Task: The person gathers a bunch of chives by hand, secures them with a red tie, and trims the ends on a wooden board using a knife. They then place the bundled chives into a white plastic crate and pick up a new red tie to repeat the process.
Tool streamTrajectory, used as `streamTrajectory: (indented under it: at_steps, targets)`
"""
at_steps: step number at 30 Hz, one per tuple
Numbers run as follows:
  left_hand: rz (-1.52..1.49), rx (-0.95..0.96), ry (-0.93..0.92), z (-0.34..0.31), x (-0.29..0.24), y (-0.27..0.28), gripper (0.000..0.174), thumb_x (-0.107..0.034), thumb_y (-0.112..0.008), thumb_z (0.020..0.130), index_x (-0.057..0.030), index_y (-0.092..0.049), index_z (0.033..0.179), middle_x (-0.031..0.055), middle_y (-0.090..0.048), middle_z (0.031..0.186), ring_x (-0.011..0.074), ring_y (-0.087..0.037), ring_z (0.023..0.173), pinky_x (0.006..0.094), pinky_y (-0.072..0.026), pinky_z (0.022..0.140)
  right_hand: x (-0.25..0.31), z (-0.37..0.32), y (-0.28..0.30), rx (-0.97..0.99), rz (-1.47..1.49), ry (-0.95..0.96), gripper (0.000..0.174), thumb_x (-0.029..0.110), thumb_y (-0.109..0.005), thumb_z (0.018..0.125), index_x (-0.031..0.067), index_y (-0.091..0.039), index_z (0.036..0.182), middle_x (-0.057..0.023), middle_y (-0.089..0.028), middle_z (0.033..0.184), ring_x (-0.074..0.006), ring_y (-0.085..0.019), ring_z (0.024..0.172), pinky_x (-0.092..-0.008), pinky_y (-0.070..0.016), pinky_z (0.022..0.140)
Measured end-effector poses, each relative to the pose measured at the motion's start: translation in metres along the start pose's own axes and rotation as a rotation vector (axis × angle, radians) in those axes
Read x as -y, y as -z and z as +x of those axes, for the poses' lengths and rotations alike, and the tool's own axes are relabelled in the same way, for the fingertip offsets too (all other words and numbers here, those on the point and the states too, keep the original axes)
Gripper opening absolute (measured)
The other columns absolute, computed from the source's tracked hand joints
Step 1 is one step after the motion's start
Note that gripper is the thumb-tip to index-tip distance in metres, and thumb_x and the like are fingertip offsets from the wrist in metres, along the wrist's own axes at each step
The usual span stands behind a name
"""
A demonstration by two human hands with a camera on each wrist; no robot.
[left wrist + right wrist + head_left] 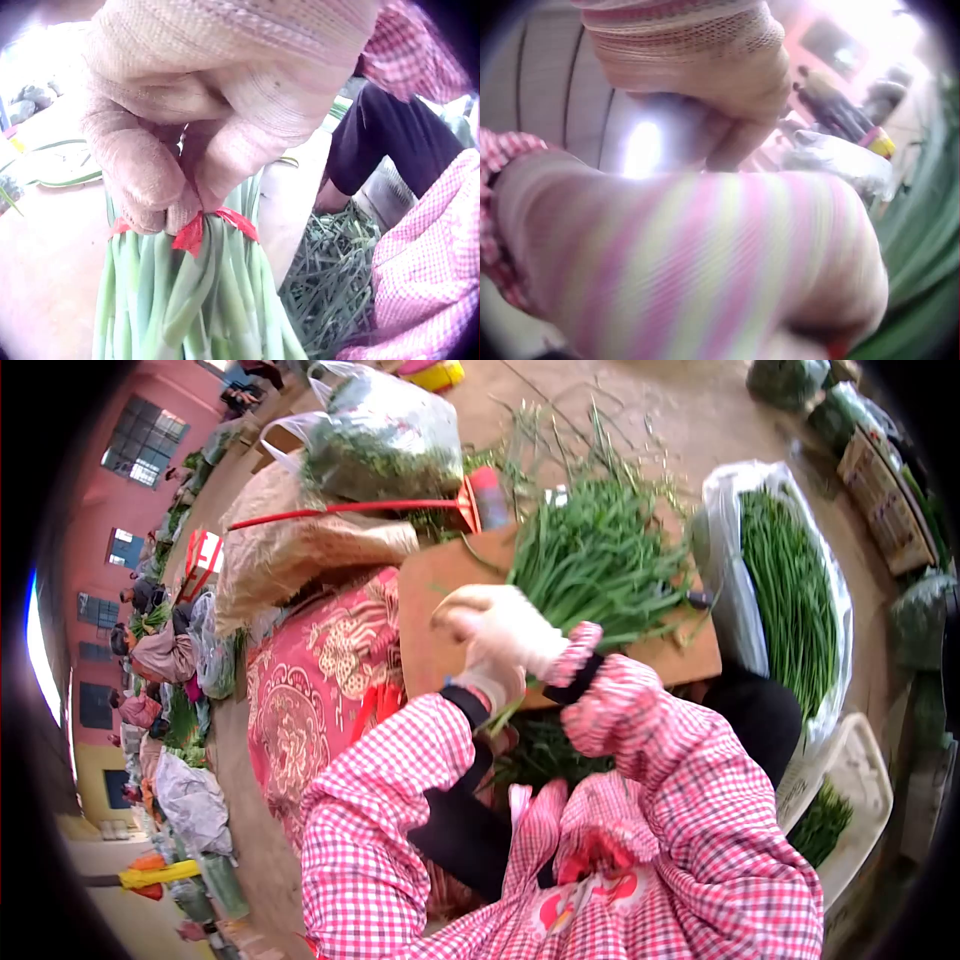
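Both hands wear pale knitted gloves and meet at the near left edge of a tan board (430, 660). In the left wrist view, gloved fingertips pinch a red tie (190, 236) that runs round a bunch of garlic chives (142, 300) with pale stalks. The left hand (495, 675) is lower in the head view. Above it the right hand (500, 622) crosses over, blurred, its fingertips pointing left; I cannot tell what they hold. A striped glove (705, 255) fills the lower right wrist view. Loose green leaves (600, 560) lie heaped on the board.
Right of the board stands a white plastic bag (725, 540) full of long greens. A red-handled broom (330, 510) lies across a tan sack (270, 550) on the left, beside a patterned red cloth (310, 690). Below right is a white crate (870, 770).
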State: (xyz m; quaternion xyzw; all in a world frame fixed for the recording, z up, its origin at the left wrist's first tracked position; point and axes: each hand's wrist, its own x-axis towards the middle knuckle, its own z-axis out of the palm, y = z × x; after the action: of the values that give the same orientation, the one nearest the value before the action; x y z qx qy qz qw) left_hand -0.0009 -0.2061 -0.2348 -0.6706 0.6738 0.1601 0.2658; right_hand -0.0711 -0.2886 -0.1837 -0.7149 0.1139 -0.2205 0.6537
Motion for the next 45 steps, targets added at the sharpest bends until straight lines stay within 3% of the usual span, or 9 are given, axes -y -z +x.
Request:
streamTrajectory:
  at_steps: [1, 2, 7, 12, 23, 30, 35, 40, 45]
  targets:
    - [0.101, 0.121, 0.092, 0.012, -0.003, -0.002, 0.033, -0.032, -0.053, 0.09, -0.0152, -0.068, 0.114, 0.0104, -0.065, 0.121, 0.0268, -0.059, 0.117, 0.0415, -0.044, 0.1, -0.028, -0.016, 0.001, -0.206, -0.195, 0.245, 0.02, 0.01, -0.064, 0.084, 0.0041, -0.07, 0.102, -0.0065, -0.07, 0.093, -0.0173, -0.066, 0.081, -0.0297, -0.0529, 0.075]
    - [-0.073, 0.073, 0.102, 0.018, 0.006, -0.006, 0.029, -0.028, -0.056, 0.087, -0.0129, -0.069, 0.109, 0.0111, -0.067, 0.115, 0.0275, -0.061, 0.112, 0.0405, -0.0469, 0.095, -0.017, -0.038, 0.004, -0.327, 0.326, -0.149, 0.021, 0.015, -0.061, 0.088, 0.0013, -0.071, 0.099, -0.0059, -0.071, 0.088, -0.0125, -0.064, 0.08, -0.0278, -0.0512, 0.074]
    - [-0.472, -0.105, 0.159, 0.012, 0.028, -0.003, 0.017, -0.017, -0.063, 0.076, -0.0045, -0.072, 0.084, 0.0195, -0.069, 0.088, 0.0368, -0.066, 0.086, 0.0408, -0.0529, 0.079, -0.085, -0.11, -0.03, -0.553, 0.413, -0.371, 0.019, 0.015, -0.063, 0.089, 0.0009, -0.069, 0.1, -0.0064, -0.069, 0.081, -0.0099, -0.06, 0.069, -0.0254, -0.0508, 0.066]
    - [-1.022, 0.03, 0.337, 0.009, 0.032, -0.004, 0.01, -0.003, -0.059, 0.078, 0.0032, -0.066, 0.083, 0.0082, -0.058, 0.058, 0.0137, -0.054, 0.047, 0.0302, -0.0407, 0.043, -0.092, -0.115, -0.066, -0.326, -0.095, -0.564, 0.043, 0.044, -0.07, 0.079, 0.0071, -0.067, 0.102, -0.0176, -0.07, 0.088, -0.0326, -0.068, 0.084, -0.0397, -0.0528, 0.077]
    - [-1.263, 0.051, 0.395, 0.001, 0.035, -0.007, 0.006, -0.005, -0.063, 0.082, 0.0003, -0.064, 0.082, 0.0063, -0.063, 0.065, 0.0124, -0.056, 0.05, 0.0253, -0.0404, 0.041, -0.107, -0.101, -0.076, -0.529, -0.357, -0.436, 0.023, 0.034, -0.063, 0.087, 0.012, -0.066, 0.084, -0.0154, -0.065, 0.075, -0.0361, -0.064, 0.072, -0.0443, -0.0506, 0.063]
    - [-1.481, -0.1, 0.431, -0.005, 0.038, -0.049, 0.003, -0.008, -0.063, 0.086, -0.0051, -0.064, 0.084, 0.003, -0.062, 0.067, 0.0109, -0.055, 0.054, 0.0255, -0.0411, 0.045, -0.081, -0.076, -0.033, -0.193, -0.909, -0.255, 0.019, 0.026, -0.059, 0.085, 0.0113, -0.068, 0.076, -0.0145, -0.067, 0.072, -0.0337, -0.068, 0.073, -0.0437, -0.0536, 0.065]
    - [-1.697, -0.51, 0.36, -0.012, 0.017, -0.081, 0.006, -0.007, -0.062, 0.088, -0.0034, -0.067, 0.088, 0.0021, -0.064, 0.069, 0.0082, -0.052, 0.059, 0.0236, -0.0419, 0.054, -0.039, -0.027, -0.01, 0.416, -1.256, -0.223, 0.015, 0.017, -0.065, 0.077, 0.0123, -0.076, 0.084, -0.0089, -0.073, 0.083, -0.0262, -0.072, 0.08, -0.0378, -0.0553, 0.066]
    - [-0.78, -1.04, 0.274, -0.024, -0.011, -0.078, 0.011, -0.01, -0.06, 0.086, -0.0025, -0.066, 0.091, 0.0174, -0.067, 0.085, 0.04, -0.062, 0.079, 0.0414, -0.0498, 0.067, -0.048, 0.027, -0.013, 0.786, -1.409, 0.113, 0.011, 0.019, -0.069, 0.073, 0.0107, -0.076, 0.078, -0.0084, -0.071, 0.077, -0.0279, -0.07, 0.075, -0.0394, -0.055, 0.062]
    - [-0.58, -0.94, 0.139, -0.042, -0.02, -0.079, 0.007, -0.013, -0.062, 0.085, -0.0067, -0.061, 0.084, 0.015, -0.063, 0.088, 0.0371, -0.06, 0.08, 0.0468, -0.0483, 0.069, -0.067, 0.039, -0.02, 0.657, -1.138, 0.105, 0.02, 0.03, -0.067, 0.076, 0.0115, -0.073, 0.08, -0.0112, -0.069, 0.077, -0.0325, -0.068, 0.075, -0.042, -0.054, 0.065]
